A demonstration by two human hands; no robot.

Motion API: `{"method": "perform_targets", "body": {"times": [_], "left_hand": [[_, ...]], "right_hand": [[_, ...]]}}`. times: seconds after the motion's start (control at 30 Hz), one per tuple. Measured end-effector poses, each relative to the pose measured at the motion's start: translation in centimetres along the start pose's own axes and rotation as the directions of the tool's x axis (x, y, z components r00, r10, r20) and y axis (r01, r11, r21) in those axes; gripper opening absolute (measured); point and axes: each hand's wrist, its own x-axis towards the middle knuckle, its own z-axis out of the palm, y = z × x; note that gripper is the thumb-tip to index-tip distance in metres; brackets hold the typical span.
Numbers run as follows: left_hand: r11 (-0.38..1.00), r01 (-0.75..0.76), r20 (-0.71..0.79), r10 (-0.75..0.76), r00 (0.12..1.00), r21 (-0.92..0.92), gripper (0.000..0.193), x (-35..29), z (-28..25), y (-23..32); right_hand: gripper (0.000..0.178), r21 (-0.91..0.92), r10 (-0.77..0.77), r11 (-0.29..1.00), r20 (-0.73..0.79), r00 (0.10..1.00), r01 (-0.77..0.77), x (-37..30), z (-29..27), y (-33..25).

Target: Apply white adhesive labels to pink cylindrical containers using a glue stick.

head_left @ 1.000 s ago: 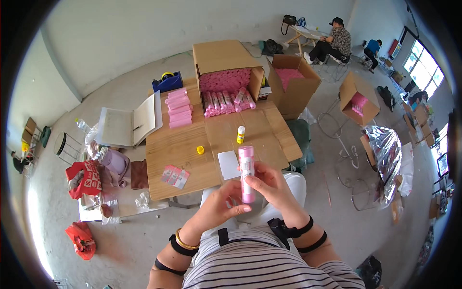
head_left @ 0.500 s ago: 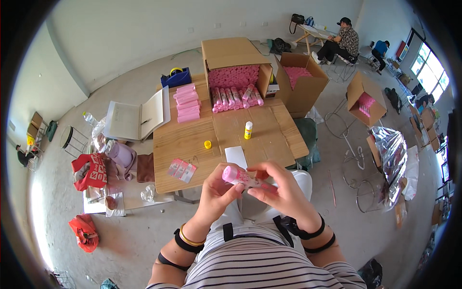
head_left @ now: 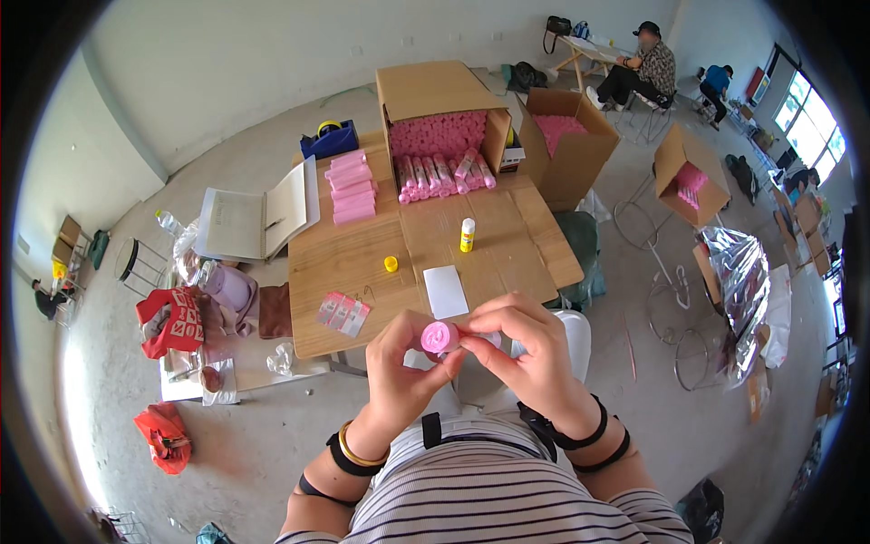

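Both the left hand and the right hand are meeting around a pink tube, which the person is holding up over their lap, just before the near edge of a wooden table. Its round end is facing up toward the viewer. The left thumb and fingers are closing around the tube's left side and gripping it; the right fingertips are bunching against its right side, but whether they are gripping it or only steadying it cannot be told. Just beyond the hands, a white card is lying flat. Farther on, a glue stick is standing upright, and a yellow cap is resting to its left. Pink labels are lying near the table's front left. At the back, a carton is opening toward the person, with loose tubes lying at its mouth. Left of it, pink rolls are forming a column beside an open binder. A co-worker is sitting far off at the right.
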Motion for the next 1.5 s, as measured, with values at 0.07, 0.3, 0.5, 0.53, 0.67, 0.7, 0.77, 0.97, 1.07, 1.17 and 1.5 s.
{"method": "perform_targets", "body": {"times": [0.07, 0.3, 0.5, 0.53, 0.67, 0.7, 0.77, 0.97, 1.07, 1.17, 1.5], "left_hand": [[0.997, -0.028, -0.002, 0.028, 1.000, 0.074, 0.024, 0.0, -0.1, 0.2], [0.977, -0.087, -0.006, 0.090, 0.996, 0.192, 0.023, 0.1, 0.1, 1.1], [0.990, -0.046, 0.019, 0.044, 0.999, 0.137, 0.024, 0.1, 0.0, 1.3], [0.995, -0.019, 0.026, 0.017, 1.000, 0.101, 0.025, 0.0, 0.0, 1.2], [0.999, 0.036, 0.071, -0.038, 0.997, 0.035, 0.026, 0.0, -0.1, 0.9], [0.999, 0.042, 0.061, -0.043, 0.997, 0.018, 0.026, 0.0, 0.0, 0.9], [0.998, 0.055, 0.042, -0.054, 0.998, -0.014, 0.026, -0.1, 0.1, 0.8], [0.995, 0.077, 0.047, -0.074, 0.996, -0.066, 0.025, 0.0, 0.4, 0.6], [0.997, 0.067, 0.038, -0.065, 0.997, -0.048, 0.025, 0.1, 0.5, 0.5], [0.997, 0.069, 0.023, -0.068, 0.997, -0.037, 0.026, 0.1, 0.6, 0.4], [0.969, 0.179, -0.029, -0.186, 0.982, -0.170, 0.027, 0.1, 0.5, 0.0]], "right_hand": [[0.016, -0.002, -0.004, 1.000, -0.002, 1.000, 0.004, -0.1, -0.1, -0.1], [0.018, -0.049, -0.052, 0.998, -0.019, 0.998, 0.051, -0.4, -0.1, -0.3], [0.016, -0.031, -0.014, 0.999, -0.042, 0.999, 0.013, -0.7, 0.1, -0.3], [0.016, -0.024, -0.004, 1.000, -0.044, 0.999, 0.003, -0.7, 0.1, -0.5], [0.013, 0.040, 0.030, 0.999, -0.060, 0.998, -0.027, -0.8, 0.2, -0.4], [0.012, 0.056, 0.048, 0.997, -0.052, 0.997, -0.045, -0.8, 0.1, -0.3], [0.011, 0.089, 0.085, 0.993, -0.037, 0.996, -0.082, -0.8, 0.0, -0.3], [0.005, 0.190, 0.185, 0.965, -0.009, 0.983, -0.180, -0.9, -0.1, 0.2], [0.005, 0.191, 0.228, 0.955, 0.010, 0.974, -0.225, -1.0, -0.2, 0.4], [0.007, 0.221, 0.210, 0.954, -0.010, 0.978, -0.203, -1.0, 0.1, 0.8], [0.019, 0.196, 0.187, 0.962, 0.025, 0.982, -0.188, -1.7, 0.2, 1.5]]}}
